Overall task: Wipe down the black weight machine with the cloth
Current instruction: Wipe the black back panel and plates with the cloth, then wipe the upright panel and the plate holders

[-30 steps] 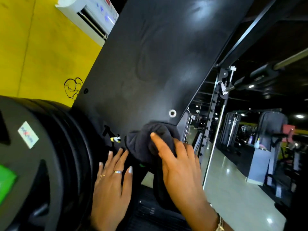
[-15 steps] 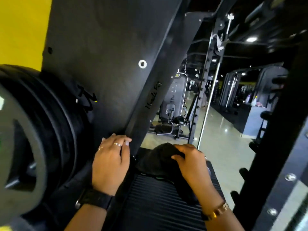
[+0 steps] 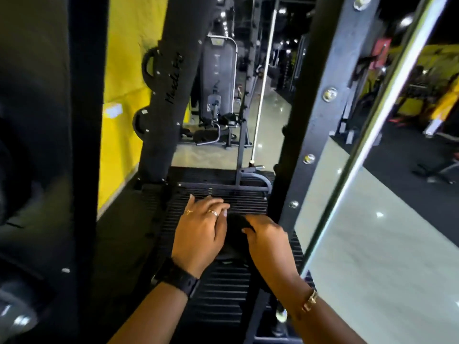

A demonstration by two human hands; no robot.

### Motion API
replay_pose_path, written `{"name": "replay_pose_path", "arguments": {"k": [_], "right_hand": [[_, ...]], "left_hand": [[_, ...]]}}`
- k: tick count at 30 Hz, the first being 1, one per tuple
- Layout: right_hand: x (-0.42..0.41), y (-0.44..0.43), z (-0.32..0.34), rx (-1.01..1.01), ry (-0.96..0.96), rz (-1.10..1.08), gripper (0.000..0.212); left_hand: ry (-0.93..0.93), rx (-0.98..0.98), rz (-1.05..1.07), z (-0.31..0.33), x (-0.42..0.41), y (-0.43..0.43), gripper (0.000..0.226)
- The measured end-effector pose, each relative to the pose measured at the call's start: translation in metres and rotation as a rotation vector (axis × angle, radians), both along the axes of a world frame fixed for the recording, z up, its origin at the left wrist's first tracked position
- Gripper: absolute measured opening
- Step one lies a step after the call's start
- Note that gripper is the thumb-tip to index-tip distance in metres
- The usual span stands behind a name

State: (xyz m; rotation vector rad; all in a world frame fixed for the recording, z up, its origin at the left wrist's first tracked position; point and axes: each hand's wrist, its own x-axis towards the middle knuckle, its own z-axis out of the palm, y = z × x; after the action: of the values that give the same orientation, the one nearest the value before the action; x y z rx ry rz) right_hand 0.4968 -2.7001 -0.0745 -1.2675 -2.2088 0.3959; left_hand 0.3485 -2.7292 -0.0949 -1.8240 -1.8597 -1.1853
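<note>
The cloth [image 3: 236,225], black and bunched, is lying on the ribbed plate [image 3: 223,296] of the machine [image 3: 84,145], squeezed between the two hands. The right hand [image 3: 267,238] is covering its right side. That grip is holding the cloth, with the fingers curling over the top of the bundle and one fingertip showing against the dark fabric. This hand is slightly blurred. The left hand [image 3: 201,232] is resting palm down on the plate, just beside the cloth on its left. Its grip is open, the fingers lying straight and close together and pointing towards the cloth's upper edge. Whether the fingertips are touching the fabric, I cannot tell. A fold of cloth is spilling out below both hands, towards the person. The left wrist is wearing a black watch [image 3: 180,278], and the right a gold bracelet [image 3: 310,300]. A post [image 3: 166,100] with script lettering is rising from the plate's far left corner, and a bolted beam [image 3: 320,108] is standing along its right side.
</note>
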Motion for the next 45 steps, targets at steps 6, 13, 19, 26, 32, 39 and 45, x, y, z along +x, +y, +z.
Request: {"name": "replay_pose_path", "arguments": {"k": [6, 13, 19, 26, 32, 39, 45], "right_hand": [[0.078, -0.012, -0.025, -0.079, -0.012, -0.142, 0.026], [0.136, -0.026, -0.041, -0.143, -0.002, -0.307, 0.031], [0.151, -0.039, -0.051, -0.162, 0.023, -0.501, 0.028], [0.158, -0.054, -0.058, -0.094, -0.073, -0.682, 0.022], [0.193, -0.071, -0.075, 0.033, -0.176, -0.881, 0.016], [0.25, -0.067, -0.096, 0.14, -0.273, -1.008, 0.027], [0.319, -0.046, -0.107, 0.166, -0.24, -1.063, 0.018]], "left_hand": [[0.004, -0.09, -0.134, -0.026, 0.07, 0.008, 0.038], [0.016, -0.136, -0.358, -0.048, 0.124, 0.017, 0.039], [0.052, -0.154, -0.566, -0.052, 0.14, 0.033, 0.039], [0.035, -0.136, -0.775, -0.061, 0.158, 0.046, 0.041], [0.048, -0.161, -0.862, -0.067, 0.197, 0.055, 0.04], [0.132, -0.176, -0.956, -0.073, 0.265, 0.072, 0.043], [0.151, -0.189, -0.98, -0.084, 0.335, 0.104, 0.043]]}}
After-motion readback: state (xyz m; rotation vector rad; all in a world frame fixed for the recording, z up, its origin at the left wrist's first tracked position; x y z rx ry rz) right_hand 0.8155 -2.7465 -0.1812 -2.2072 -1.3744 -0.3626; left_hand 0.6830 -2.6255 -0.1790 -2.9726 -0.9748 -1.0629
